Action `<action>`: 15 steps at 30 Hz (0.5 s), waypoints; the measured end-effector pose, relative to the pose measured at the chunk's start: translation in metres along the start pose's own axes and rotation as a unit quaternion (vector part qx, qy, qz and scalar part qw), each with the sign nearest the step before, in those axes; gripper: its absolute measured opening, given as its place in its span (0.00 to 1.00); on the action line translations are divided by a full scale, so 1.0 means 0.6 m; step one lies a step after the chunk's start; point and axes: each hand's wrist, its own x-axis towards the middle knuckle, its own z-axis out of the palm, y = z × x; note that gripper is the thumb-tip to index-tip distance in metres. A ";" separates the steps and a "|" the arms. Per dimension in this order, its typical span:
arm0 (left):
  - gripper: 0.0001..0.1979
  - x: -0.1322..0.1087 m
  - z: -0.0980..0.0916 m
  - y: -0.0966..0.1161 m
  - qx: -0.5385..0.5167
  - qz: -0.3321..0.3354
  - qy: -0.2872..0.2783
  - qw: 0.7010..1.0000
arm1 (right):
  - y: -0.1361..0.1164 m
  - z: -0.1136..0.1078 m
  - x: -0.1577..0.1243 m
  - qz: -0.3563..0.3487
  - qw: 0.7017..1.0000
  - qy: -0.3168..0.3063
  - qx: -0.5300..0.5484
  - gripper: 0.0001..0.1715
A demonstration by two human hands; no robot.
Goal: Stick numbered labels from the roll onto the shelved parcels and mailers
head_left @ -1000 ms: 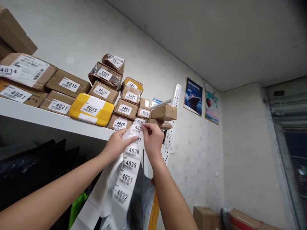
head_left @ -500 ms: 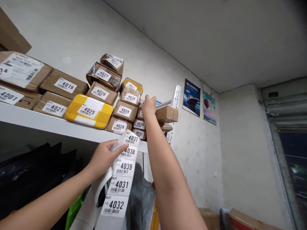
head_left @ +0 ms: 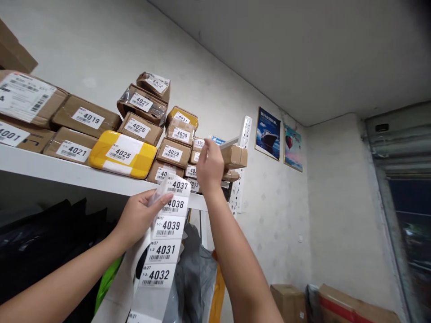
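My left hand (head_left: 143, 215) pinches a long strip of white number labels (head_left: 164, 250) between thumb and fingers. The strip shows 4037, 4038, 4039, 4031 and 4032 and hangs down in front of the shelf. My right hand (head_left: 211, 167) is raised before the right end of the parcel stacks, its fingers loosely bent and apart, with nothing visible in them. Beside it stand small labelled boxes, one of them 4033 (head_left: 194, 185), partly covered by the hand. To their left is a column with boxes 4029 (head_left: 173, 153) and 4030 (head_left: 181, 133) and a yellow parcel 4031 (head_left: 182, 117).
The white shelf (head_left: 63, 168) carries more parcels, among them a yellow one 4025 (head_left: 123, 154) and a box 4019 (head_left: 88, 116). An unlabelled box (head_left: 235, 156) sits by the metal upright (head_left: 245, 130). Dark bags (head_left: 50, 242) hang below. Cartons (head_left: 352, 305) stand at lower right.
My right hand has drawn back and down from the top of the small box stack, uncovering a label there. The label strip and my left hand have shifted slightly left and up.
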 end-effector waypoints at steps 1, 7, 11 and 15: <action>0.22 -0.002 -0.001 -0.003 0.001 0.011 -0.001 1.000 | -0.011 -0.023 -0.037 0.004 0.997 -0.005 0.071 0.17; 0.19 -0.009 0.027 -0.030 0.100 0.096 -0.157 0.978 | -0.015 -0.093 -0.229 0.163 0.939 -0.179 0.243 0.10; 0.18 -0.010 0.077 -0.044 0.036 0.019 -0.162 0.986 | 0.032 -0.084 -0.263 0.273 0.895 -0.117 0.332 0.12; 0.17 -0.012 0.112 -0.053 0.101 0.069 -0.150 0.981 | 0.072 -0.083 -0.253 0.334 0.850 -0.066 0.401 0.14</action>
